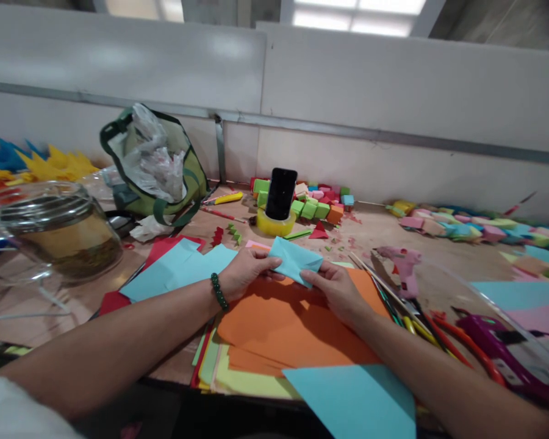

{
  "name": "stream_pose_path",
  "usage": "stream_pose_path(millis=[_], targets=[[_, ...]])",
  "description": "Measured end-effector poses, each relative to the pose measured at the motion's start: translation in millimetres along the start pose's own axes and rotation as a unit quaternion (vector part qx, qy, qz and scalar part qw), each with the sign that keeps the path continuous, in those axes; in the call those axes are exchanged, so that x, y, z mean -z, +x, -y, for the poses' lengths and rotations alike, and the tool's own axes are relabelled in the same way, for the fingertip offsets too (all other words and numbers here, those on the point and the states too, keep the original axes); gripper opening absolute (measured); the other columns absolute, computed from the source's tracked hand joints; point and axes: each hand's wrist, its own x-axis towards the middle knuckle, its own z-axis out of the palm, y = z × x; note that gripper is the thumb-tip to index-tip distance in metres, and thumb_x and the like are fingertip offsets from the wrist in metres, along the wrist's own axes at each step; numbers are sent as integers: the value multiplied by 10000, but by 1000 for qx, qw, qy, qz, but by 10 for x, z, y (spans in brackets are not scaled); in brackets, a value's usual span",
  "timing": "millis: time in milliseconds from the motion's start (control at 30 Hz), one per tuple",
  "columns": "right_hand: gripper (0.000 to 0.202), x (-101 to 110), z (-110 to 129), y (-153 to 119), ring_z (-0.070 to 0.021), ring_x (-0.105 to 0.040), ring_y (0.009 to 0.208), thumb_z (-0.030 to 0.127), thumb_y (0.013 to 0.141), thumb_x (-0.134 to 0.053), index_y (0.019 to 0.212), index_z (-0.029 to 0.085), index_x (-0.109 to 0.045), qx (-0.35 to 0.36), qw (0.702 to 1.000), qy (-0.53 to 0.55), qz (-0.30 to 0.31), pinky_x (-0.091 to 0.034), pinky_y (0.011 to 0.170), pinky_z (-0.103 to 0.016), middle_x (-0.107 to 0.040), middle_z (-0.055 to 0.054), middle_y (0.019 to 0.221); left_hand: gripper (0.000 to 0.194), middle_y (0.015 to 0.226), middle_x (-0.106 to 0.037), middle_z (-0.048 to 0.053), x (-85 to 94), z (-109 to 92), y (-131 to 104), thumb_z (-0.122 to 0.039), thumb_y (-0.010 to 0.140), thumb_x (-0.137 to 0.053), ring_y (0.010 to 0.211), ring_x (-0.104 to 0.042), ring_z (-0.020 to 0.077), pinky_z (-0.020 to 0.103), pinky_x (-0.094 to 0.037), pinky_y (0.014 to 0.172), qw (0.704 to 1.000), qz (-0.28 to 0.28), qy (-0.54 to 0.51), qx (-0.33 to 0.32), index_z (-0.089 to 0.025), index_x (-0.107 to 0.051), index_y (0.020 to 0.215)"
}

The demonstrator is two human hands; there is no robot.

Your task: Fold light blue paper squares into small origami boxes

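Between my two hands a small folded piece of light blue paper (295,259) is held up over a stack of orange paper (283,323). My left hand (247,271), with a dark green bead bracelet (218,291) at the wrist, pinches its left edge. Thumb and fingers of my right hand (338,289) close on its right corner. Light blue sheets (178,271) lie by my left wrist, partly over red paper. Another light blue sheet (361,399) rests over the front edge of the stack. Some fingers are hidden behind the folded paper.
A phone (282,194) leans in a yellow tape roll (274,224), before several folded paper cubes (308,209). At left are a glass jug (68,238) and a green bag (187,164). A pink glue gun (405,268), scissors (471,341) and a purple device (498,350) lie right.
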Motion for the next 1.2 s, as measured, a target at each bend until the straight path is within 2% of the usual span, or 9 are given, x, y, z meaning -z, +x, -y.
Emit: stream_pose_path(millis=[67, 200, 300, 467, 667, 867, 967, 1067, 1200], targets=[[321, 7, -16, 6, -150, -605, 647, 384, 626, -783, 822, 161, -662, 34, 999, -22, 12, -485, 615, -270, -688, -20, 731, 289, 670, -697, 72, 16, -2, 11, -292, 592, -820, 575, -659, 135, 165, -450, 488, 1000, 1, -5, 2, -88, -670, 732], [296, -4, -13, 0, -191, -634, 673, 417, 676, -740, 822, 168, -673, 87, 994, -70, 20, -499, 641, -313, -688, -27, 692, 269, 709, -705, 82, 47, -5, 23, -300, 636, -784, 563, -661, 125, 152, -435, 458, 1000, 8, -16, 14, -91, -658, 750], [262, -33, 1, -25, -185, -637, 653, 402, 677, -738, 809, 182, -688, 95, 994, -48, 15, -533, 663, -343, -692, -18, 707, 236, 689, -696, 84, 56, -7, 22, -301, 683, -737, 577, -669, 130, 150, -442, 464, 999, 18, -24, 16, -90, -640, 729], [271, -45, -4, -76, -154, -641, 641, 299, 724, -671, 977, 230, -740, 118, 992, -38, 23, -580, 658, -358, -712, -6, 809, 150, 641, -677, 74, 48, -12, 25, -232, 717, -655, 558, -662, 129, 153, -449, 469, 1000, 10, -28, 10, -92, -624, 677], [307, -6, -24, -73, -164, -689, 694, 146, 704, -558, 913, 230, -766, 159, 983, -54, 68, -582, 702, -339, -741, -18, 819, 153, 597, -656, 44, 37, -32, 11, -171, 777, -559, 551, -642, 102, 158, -485, 528, 998, 19, -54, 0, -109, -614, 648], [330, 11, -48, -36, -145, -674, 645, 98, 670, -501, 824, 220, -766, 170, 982, -65, 54, -560, 660, -291, -734, -6, 729, 229, 587, -638, 42, 11, -133, -22, -168, 863, -494, 555, -647, 109, 173, -503, 541, 994, -5, -100, 41, -110, -602, 671], [322, 32, -79, -17, -150, -671, 637, 96, 666, -497, 811, 211, -760, 168, 981, -83, 43, -546, 671, -292, -724, -8, 677, 222, 597, -640, 51, 22, -161, -36, -200, 862, -514, 559, -657, 122, 174, -503, 527, 990, -11, -127, 56, -113, -584, 671], [290, 52, -113, 4, -156, -675, 638, 118, 673, -517, 804, 215, -757, 162, 983, -86, 21, -541, 670, -299, -722, -8, 680, 172, 671, -661, 50, 26, -145, -53, -261, 817, -613, 600, -673, 127, 170, -513, 545, 987, 4, -157, 35, -115, -595, 728], [270, 57, -121, 16, -163, -667, 644, 141, 678, -526, 803, 213, -754, 168, 981, -98, 11, -527, 670, -317, -718, -13, 705, 132, 720, -675, 46, -15, -90, -78, -142, 710, -726, 645, -671, 101, 137, -504, 576, 993, 8, -121, -9, -111, -613, 771]])
